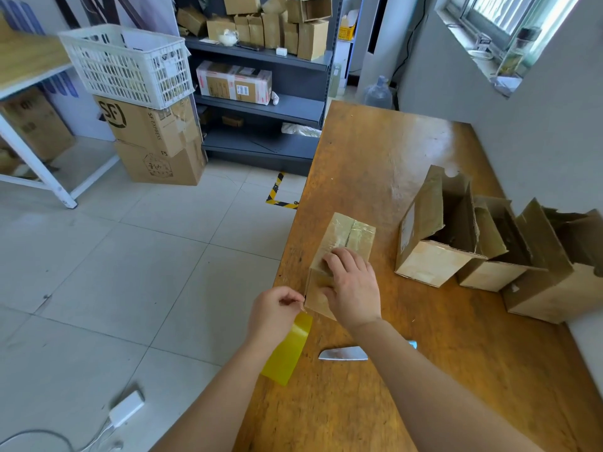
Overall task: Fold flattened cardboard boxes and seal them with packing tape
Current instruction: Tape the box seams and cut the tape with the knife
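Head view, looking down over two bare forearms at the near edge of a wooden table. Closest in, a white power adapter with its cable lies on the tiled floor to the left. On the table, a silver-bladed knife lies flat, partly hidden beneath the right forearm. A strip of yellow packing tape hangs down past the table edge. The left hand pinches its upper end between curled fingertips, just beside the near corner of a small cardboard box. That box sits near the table's left edge, its top flaps closed and glossy with tape. The right hand rests on it, fingers spread flat and pressing, gripping nothing. Farther right, three open cardboard boxes stand in a row touching one another. Across the room, a white plastic basket sits on stacked SF Express cartons, beside dark shelving loaded with more boxes.
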`<state>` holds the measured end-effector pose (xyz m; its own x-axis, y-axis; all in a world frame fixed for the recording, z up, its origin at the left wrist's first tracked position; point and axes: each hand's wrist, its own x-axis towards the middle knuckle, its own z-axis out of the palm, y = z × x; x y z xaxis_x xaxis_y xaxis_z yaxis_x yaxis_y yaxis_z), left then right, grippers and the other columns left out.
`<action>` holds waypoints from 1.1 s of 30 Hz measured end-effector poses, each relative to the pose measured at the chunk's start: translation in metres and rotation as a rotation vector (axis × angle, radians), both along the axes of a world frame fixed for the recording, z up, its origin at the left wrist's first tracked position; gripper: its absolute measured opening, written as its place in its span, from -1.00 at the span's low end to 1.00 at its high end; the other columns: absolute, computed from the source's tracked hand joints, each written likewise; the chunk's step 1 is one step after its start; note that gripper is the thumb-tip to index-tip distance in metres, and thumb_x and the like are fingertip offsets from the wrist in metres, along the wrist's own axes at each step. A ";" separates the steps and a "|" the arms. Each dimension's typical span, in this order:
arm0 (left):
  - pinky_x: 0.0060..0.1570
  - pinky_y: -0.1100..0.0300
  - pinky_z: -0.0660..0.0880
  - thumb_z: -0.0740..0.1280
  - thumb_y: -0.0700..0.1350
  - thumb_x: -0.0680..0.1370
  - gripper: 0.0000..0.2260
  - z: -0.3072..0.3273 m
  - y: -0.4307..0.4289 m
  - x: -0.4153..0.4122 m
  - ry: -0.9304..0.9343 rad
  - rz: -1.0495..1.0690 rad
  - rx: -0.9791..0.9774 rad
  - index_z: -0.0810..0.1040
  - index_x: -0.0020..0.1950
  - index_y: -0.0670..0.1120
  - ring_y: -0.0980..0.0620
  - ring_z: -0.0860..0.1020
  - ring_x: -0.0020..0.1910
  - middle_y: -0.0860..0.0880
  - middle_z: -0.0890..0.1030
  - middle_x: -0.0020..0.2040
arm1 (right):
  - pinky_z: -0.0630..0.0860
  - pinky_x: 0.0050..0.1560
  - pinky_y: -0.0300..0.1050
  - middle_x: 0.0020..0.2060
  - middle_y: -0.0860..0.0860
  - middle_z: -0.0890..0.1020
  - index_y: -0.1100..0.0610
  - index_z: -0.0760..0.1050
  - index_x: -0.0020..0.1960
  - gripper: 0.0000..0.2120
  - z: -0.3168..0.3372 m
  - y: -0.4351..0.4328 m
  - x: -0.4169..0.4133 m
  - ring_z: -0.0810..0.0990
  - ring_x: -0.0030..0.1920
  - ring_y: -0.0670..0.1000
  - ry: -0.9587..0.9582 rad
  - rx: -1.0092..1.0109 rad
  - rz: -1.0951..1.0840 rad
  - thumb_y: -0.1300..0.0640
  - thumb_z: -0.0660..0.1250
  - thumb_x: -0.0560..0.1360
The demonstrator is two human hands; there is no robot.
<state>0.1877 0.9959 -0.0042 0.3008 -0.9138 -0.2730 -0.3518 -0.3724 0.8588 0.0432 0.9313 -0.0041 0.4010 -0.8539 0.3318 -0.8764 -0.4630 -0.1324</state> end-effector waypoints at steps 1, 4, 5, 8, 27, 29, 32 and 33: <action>-0.23 0.40 0.37 0.38 -0.18 0.53 -0.88 0.004 0.000 0.000 0.016 -0.002 -0.018 0.67 -0.15 0.00 0.21 0.57 -0.13 0.15 0.65 -0.18 | 0.47 0.23 0.08 0.15 0.06 0.59 0.11 0.54 0.13 -0.46 0.000 0.000 0.001 0.54 0.23 0.17 -0.025 0.015 0.013 0.12 0.62 0.20; -0.16 0.37 0.41 0.40 -0.17 0.52 -0.88 0.021 -0.001 0.000 0.067 -0.024 -0.092 0.66 -0.16 0.03 0.18 0.58 -0.10 0.15 0.65 -0.18 | 0.33 0.38 0.07 0.22 0.11 0.56 0.14 0.57 0.11 -0.68 0.007 0.005 0.002 0.45 0.34 0.17 -0.220 0.004 0.055 0.09 0.48 0.39; -0.14 0.34 0.43 0.40 -0.17 0.52 -0.88 0.027 -0.002 -0.001 0.090 -0.019 -0.123 0.66 -0.16 0.03 0.17 0.59 -0.10 0.15 0.65 -0.17 | 0.40 0.32 0.03 0.18 0.10 0.57 0.15 0.58 0.07 -0.76 0.013 0.011 0.002 0.48 0.27 0.14 -0.350 -0.023 0.041 0.07 0.39 0.46; -0.14 0.30 0.47 0.40 -0.16 0.53 -0.88 0.045 -0.002 -0.004 0.173 0.046 -0.197 0.64 -0.17 0.03 0.16 0.59 -0.15 0.12 0.65 -0.20 | 0.45 -0.24 -0.09 -0.28 -0.04 0.56 0.08 0.49 -0.17 -0.66 0.041 0.034 0.002 0.50 -0.24 -0.05 -0.671 0.078 -0.079 -0.17 0.19 0.56; -0.31 0.33 0.47 0.43 -0.19 0.50 -0.88 0.099 -0.005 0.000 -0.094 0.105 -0.554 0.65 -0.17 0.04 0.14 0.53 -0.32 0.11 0.62 -0.21 | 0.61 -0.01 -0.06 -0.01 0.03 0.62 -0.08 0.36 0.33 -0.58 0.132 0.047 -0.013 0.62 -0.08 0.01 -0.778 0.644 0.014 0.01 0.39 0.52; -0.36 0.28 0.52 0.43 -0.23 0.50 -0.83 0.103 -0.008 -0.002 0.054 0.090 -0.483 0.64 -0.20 0.04 0.15 0.56 -0.37 0.07 0.63 -0.30 | 0.60 -0.07 0.08 -0.12 0.03 0.63 -0.15 0.37 0.24 -0.64 0.131 0.046 -0.014 0.61 -0.16 0.06 -0.716 0.528 0.050 0.01 0.41 0.50; -0.39 0.29 0.50 0.43 -0.28 0.49 -0.89 0.109 -0.015 -0.005 0.241 0.093 -0.347 0.66 -0.07 -0.09 0.09 0.57 -0.34 -0.01 0.63 -0.30 | 0.58 -0.19 0.16 -0.21 -0.02 0.63 -0.18 0.36 0.19 -0.65 0.129 0.045 -0.017 0.60 -0.25 0.06 -0.632 0.409 0.089 -0.07 0.39 0.46; -0.35 0.26 0.51 0.43 -0.30 0.48 -0.81 0.112 -0.017 -0.005 0.307 0.093 -0.287 0.64 0.08 -0.15 0.05 0.58 -0.28 -0.04 0.63 -0.25 | 0.57 -0.21 0.15 -0.22 -0.04 0.63 -0.15 0.36 0.21 -0.64 0.129 0.044 -0.020 0.59 -0.27 0.05 -0.584 0.376 0.087 -0.07 0.39 0.46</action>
